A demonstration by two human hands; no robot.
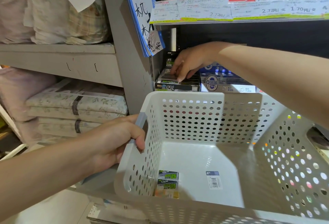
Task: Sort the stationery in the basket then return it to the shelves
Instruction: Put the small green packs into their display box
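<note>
A: Shop shelving fills the head view: a grey shelf upright (124, 49) runs down the centre-left, with folded bedding (71, 106) stacked to its left and a row of price tags (249, 12) along the shelf edge at the upper right.

B: Where are the hands?

A: Lower left, the left hand (117, 140) is curled around the handle of a white perforated basket (195, 117), fingers wrapped over the rim and pressed together. At centre, the right hand (188, 63) reaches into the dark shelf bay, its fingertips down on a small flat pack (169, 78) on top of an open black display box (178, 85).

B: Is it pinching that pack?

A: Fingers and thumb are bent down around it, but the hand covers its far end, so I cannot tell whether it is gripped or only touched.

B: What is left in the basket?

A: Near the bottom centre, against the left wall, two green-and-black packs (167, 179) lie touching one another, with an orange-yellow item (165, 194) just below them, partly cut off by the near rim. A white barcoded pack (214, 180) lies apart to their right.

B: Anything else unclear?

A: A blue-and-white display box (220, 81) sits right of the black one, half hidden behind the forearm. Handwritten blue-edged signs (142, 13) hang at the top, cut off by the frame.
</note>
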